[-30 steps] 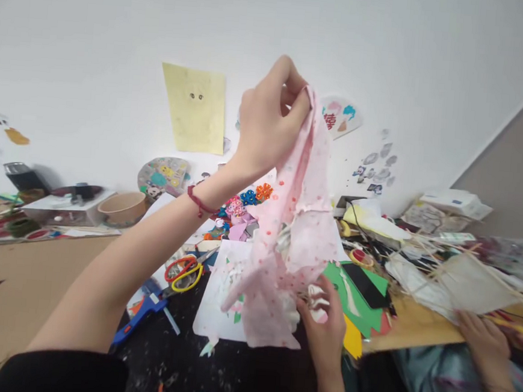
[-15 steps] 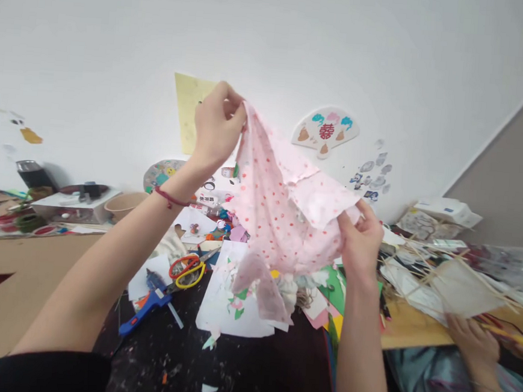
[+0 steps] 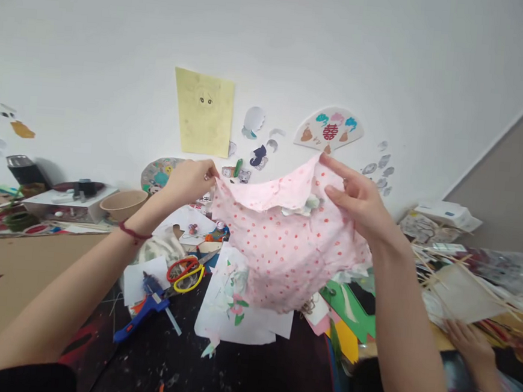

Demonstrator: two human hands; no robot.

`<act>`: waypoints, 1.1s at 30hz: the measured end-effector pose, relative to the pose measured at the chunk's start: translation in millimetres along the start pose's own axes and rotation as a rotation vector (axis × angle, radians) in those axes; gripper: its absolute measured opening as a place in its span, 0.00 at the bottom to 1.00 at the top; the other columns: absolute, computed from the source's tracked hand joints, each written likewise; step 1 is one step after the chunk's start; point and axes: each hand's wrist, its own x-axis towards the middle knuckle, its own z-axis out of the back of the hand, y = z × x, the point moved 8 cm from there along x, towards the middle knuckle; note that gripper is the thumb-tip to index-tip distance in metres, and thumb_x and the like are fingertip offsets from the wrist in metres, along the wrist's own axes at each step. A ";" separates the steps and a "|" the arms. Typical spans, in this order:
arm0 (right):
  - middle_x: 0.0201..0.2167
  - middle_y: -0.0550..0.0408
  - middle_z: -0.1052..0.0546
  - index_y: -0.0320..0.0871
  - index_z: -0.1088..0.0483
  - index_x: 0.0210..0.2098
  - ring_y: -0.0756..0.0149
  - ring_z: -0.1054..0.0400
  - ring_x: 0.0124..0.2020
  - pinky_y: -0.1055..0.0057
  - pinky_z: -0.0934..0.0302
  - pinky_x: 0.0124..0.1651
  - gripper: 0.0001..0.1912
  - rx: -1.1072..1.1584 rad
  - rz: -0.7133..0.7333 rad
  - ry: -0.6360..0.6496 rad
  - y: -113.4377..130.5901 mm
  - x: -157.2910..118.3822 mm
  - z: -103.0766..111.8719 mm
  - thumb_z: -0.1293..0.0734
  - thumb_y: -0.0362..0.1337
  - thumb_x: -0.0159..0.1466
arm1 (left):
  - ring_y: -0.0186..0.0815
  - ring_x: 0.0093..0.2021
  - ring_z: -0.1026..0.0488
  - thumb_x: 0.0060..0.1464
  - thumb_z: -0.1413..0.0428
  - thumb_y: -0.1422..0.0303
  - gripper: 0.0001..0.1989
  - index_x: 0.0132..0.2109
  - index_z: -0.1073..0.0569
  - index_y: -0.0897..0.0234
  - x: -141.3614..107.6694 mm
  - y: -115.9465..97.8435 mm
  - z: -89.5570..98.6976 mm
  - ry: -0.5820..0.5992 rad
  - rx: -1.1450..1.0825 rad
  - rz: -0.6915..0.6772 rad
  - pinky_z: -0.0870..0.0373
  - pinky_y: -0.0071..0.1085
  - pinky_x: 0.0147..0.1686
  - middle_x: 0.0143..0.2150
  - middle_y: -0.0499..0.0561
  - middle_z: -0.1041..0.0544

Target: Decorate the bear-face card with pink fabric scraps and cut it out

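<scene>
A pink cloth with red dots (image 3: pixel 284 246) hangs spread between my two hands above the table. My left hand (image 3: pixel 194 181) pinches its upper left corner. At the upper right, my right hand (image 3: pixel 356 197) grips the edge, with thumb and forefinger on the fabric. The top edge folds over, and a small pale green-white piece (image 3: pixel 303 206) shows at the fold. Under the cloth lie white paper sheets (image 3: pixel 237 327) bearing bits of pink and green. Left of the papers are scissors with red and yellow handles (image 3: pixel 187 275) and a blue glue gun (image 3: pixel 146 314).
A tan bowl (image 3: pixel 124 204) and a dark flask (image 3: pixel 25 171) stand at the back left. Green sheets (image 3: pixel 347 311) lie to the right. Further right, a co-worker's hand (image 3: pixel 469 345) rests beside thin sticks and paper (image 3: pixel 457 290). A yellow drawing (image 3: pixel 203 113) hangs on the wall.
My left hand has come down and slightly left, while my right hand has risen. The cloth's upper edge is now nearly level, and its dotted face is spread wider.
</scene>
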 end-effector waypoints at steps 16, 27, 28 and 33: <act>0.35 0.57 0.21 0.49 0.40 0.65 0.63 0.28 0.37 0.66 0.33 0.42 0.33 -0.313 0.147 0.110 60.0 47.6 -51.9 0.36 0.29 0.61 | 0.36 0.34 0.22 0.53 0.44 0.70 0.11 0.44 0.25 0.66 -8.9 -130.1 32.0 0.104 -0.773 -0.323 0.28 0.31 0.34 0.32 0.53 0.20; 0.20 0.62 0.30 0.44 0.21 0.38 0.70 0.37 0.24 0.70 0.47 0.32 0.10 -0.597 0.314 -0.132 94.6 66.0 -58.4 0.29 0.34 0.55 | 0.44 0.38 0.24 0.50 0.47 0.74 0.20 0.52 0.29 0.65 -35.1 -126.8 59.8 -0.199 -0.439 -0.206 0.31 0.37 0.38 0.39 0.55 0.20; 0.20 0.62 0.30 0.44 0.21 0.36 0.71 0.38 0.24 0.70 0.48 0.32 0.09 -0.611 0.319 -0.119 97.3 68.3 -58.2 0.27 0.37 0.54 | 0.43 0.36 0.25 0.49 0.49 0.76 0.18 0.47 0.26 0.64 -34.4 -120.8 65.1 -0.217 -0.419 -0.175 0.31 0.37 0.37 0.36 0.54 0.20; 0.17 0.62 0.32 0.43 0.22 0.26 0.72 0.39 0.23 0.70 0.51 0.29 0.12 -0.636 0.303 -0.004 101.1 68.1 -43.5 0.25 0.46 0.54 | 0.39 0.32 0.27 0.43 0.50 0.77 0.11 0.29 0.24 0.63 -34.6 -92.3 102.7 -0.303 -0.418 -0.107 0.33 0.34 0.34 0.28 0.50 0.22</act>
